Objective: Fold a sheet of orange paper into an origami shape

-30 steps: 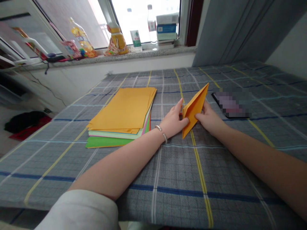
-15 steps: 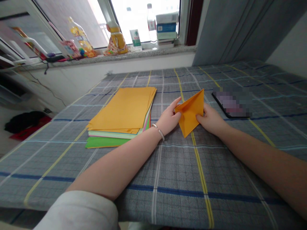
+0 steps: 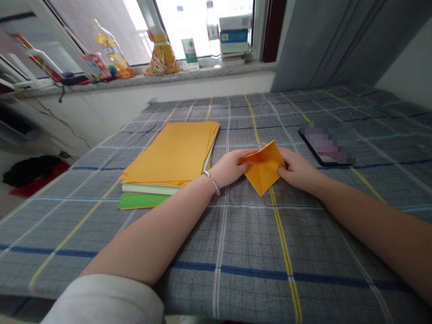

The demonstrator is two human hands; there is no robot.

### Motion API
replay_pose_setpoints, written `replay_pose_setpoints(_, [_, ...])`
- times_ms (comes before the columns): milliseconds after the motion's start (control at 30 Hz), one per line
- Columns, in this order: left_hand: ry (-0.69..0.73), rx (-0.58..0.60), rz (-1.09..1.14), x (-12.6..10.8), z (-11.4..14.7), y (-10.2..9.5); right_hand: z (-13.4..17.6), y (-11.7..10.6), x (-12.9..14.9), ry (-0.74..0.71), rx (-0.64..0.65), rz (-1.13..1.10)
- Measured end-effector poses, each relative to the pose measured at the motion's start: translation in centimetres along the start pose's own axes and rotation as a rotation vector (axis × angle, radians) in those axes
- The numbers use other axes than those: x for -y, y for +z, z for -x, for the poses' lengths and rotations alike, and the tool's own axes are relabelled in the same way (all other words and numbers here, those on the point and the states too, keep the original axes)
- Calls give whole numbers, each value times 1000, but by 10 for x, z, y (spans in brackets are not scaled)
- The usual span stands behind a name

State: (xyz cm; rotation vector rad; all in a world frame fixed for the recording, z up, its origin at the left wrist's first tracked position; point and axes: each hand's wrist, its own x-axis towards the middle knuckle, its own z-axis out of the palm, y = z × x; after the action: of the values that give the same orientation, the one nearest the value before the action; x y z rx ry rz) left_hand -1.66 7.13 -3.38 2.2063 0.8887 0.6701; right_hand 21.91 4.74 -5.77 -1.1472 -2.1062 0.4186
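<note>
A folded piece of orange paper (image 3: pixel 265 171) is held between my two hands above the checked cloth, one corner pointing towards me. On its left edge, my left hand (image 3: pixel 232 167) grips with the thumb in front and the fingers behind. My right hand (image 3: pixel 295 167) pinches the opposite edge, its thumb on the near face. A crease runs down the middle of the paper to the lower corner. The fingertips behind the paper are mostly hidden. A silver bracelet (image 3: pixel 212 182) circles my left wrist.
Left of my hands lies a stack of coloured paper (image 3: pixel 172 153), orange on top, green at the bottom. A phone (image 3: pixel 326 144) rests on the right of the grey checked cloth (image 3: pixel 249 234). Bottles and boxes (image 3: pixel 234 36) line the window sill (image 3: pixel 162 80) at the back.
The paper has flattened from a tilted, gaping shape to an even diamond, its upper corner moving lower and left. My left hand has shifted slightly left, fingers now along the top edge.
</note>
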Motion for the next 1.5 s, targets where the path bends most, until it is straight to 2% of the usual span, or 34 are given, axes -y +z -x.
replay_pose_setpoints(200, [129,49,-245,6,1,-1,2,-6,1,-106,63,20])
replay_pose_setpoints(400, [154,171,-405,8,6,-5,6,-12,1,-175,133,50])
replay_pose_setpoints(633, [180,178,-524,4,9,-1,8,-11,-1,-248,209,139])
replay_pose_setpoints(1000, [159,194,-652,-1,12,10,12,-12,29,-421,98,431])
replay_pose_setpoints(1167, [114,270,-655,-9,14,6,14,-14,26,-591,175,375])
replay_pose_setpoints(1500, [58,396,-700,-13,15,1,15,-20,18,-567,271,356])
